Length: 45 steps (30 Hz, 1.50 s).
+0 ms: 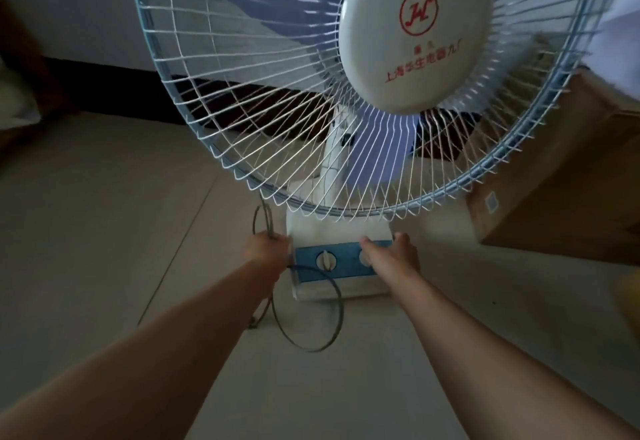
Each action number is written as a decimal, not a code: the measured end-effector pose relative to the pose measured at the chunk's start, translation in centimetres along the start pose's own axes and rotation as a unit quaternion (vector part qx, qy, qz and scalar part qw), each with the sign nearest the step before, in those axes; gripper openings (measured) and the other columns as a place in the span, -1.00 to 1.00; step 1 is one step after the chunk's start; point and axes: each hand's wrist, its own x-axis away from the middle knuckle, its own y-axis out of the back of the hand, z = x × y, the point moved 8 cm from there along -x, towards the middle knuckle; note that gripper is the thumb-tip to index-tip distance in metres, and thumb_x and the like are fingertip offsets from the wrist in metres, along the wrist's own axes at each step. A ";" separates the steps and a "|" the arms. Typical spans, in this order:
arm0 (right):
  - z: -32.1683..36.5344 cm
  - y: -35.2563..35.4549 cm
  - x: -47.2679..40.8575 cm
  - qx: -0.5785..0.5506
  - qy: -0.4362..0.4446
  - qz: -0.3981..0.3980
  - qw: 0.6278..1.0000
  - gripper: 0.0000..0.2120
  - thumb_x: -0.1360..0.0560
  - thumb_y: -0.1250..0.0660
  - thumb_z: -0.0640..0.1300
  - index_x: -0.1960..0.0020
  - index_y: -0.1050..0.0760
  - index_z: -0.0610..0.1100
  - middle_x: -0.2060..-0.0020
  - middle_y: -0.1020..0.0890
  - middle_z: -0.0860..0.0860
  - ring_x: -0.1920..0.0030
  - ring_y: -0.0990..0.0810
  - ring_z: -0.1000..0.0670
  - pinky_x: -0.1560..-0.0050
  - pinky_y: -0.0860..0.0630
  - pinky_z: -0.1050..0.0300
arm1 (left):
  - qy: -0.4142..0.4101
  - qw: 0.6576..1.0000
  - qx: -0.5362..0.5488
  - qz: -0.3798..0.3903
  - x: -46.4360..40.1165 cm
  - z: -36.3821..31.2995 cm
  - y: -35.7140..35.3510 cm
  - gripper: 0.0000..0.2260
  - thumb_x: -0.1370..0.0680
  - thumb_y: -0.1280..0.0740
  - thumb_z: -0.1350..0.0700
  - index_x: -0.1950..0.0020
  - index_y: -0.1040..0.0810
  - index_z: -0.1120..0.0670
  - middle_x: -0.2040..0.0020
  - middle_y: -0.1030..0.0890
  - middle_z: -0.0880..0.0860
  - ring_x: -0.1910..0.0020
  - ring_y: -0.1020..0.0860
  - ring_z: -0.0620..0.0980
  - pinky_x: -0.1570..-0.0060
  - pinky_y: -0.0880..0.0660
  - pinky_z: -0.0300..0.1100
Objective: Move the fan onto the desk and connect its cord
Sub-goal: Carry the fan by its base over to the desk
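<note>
A table fan (pixel 412 34) with a blue-rimmed wire guard, purple blades and a white hub fills the upper view. Its white base (pixel 332 228) carries a blue control panel with a round knob (pixel 326 260), and the base looks slightly off the tiled floor. My left hand (pixel 265 247) grips the base's left edge and also holds a bundle of the dark cord (pixel 304 342), which hangs in a loop below. My right hand (pixel 393 254) clasps the base's right side, thumb over the panel. No desk is in view.
A brown cardboard box (pixel 554 197) stands close on the right, under white cloth (pixel 620 34). A dark skirting runs along the wall behind the fan. Grey floor tiles (pixel 104 214) spread to the left and toward me.
</note>
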 end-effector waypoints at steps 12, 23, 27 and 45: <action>-0.3 -0.1 -2.1 0.012 -0.040 -0.025 0.999 -0.21 -0.36 -0.33 0.32 -0.31 -0.39 -0.27 -0.28 -0.50 -0.21 -0.26 -0.50 -0.21 -0.12 -0.47 0.06 | -0.030 0.983 -0.181 0.009 -1.6 -0.2 -1.8 -0.40 -0.43 -0.28 -0.29 -0.21 -0.52 0.19 -0.13 -0.62 0.18 -0.12 -0.57 0.18 -0.18 -0.50 -0.01; -0.4 -0.3 -1.1 0.001 -0.035 -0.024 0.999 -0.22 -0.34 -0.37 0.29 -0.27 -0.43 -0.32 -0.24 -0.54 -0.22 -0.21 -0.55 -0.22 -0.12 -0.50 0.03 | 0.012 0.988 -0.155 0.007 -1.4 -0.3 -1.9 -0.46 -0.48 -0.30 -0.20 -0.19 -0.50 0.24 0.09 -0.50 0.14 0.11 -0.51 0.11 0.09 -0.44 -0.14; -0.7 -0.4 -0.6 -0.018 -0.031 -0.015 0.999 -0.25 -0.37 -0.36 0.27 -0.27 -0.43 -0.32 -0.24 -0.54 -0.21 -0.21 -0.54 -0.21 -0.07 -0.47 0.08 | 0.010 0.989 -0.147 -0.005 -1.1 0.2 -1.8 -0.44 -0.47 -0.29 -0.23 -0.17 -0.52 0.25 0.09 -0.52 0.14 0.08 -0.54 0.13 0.05 -0.49 -0.12; -0.8 -1.6 0.6 -0.026 -0.012 0.009 1.000 -0.18 -0.38 -0.21 0.39 -0.42 -0.30 -0.16 -0.35 -0.46 -0.14 -0.32 -0.45 -0.18 -0.27 -0.42 0.01 | -0.020 0.994 -0.099 -0.029 -1.2 0.5 -0.6 -0.42 -0.51 -0.19 -0.25 -0.21 -0.52 0.24 -0.15 -0.58 0.25 -0.13 -0.54 0.24 -0.11 -0.47 -0.04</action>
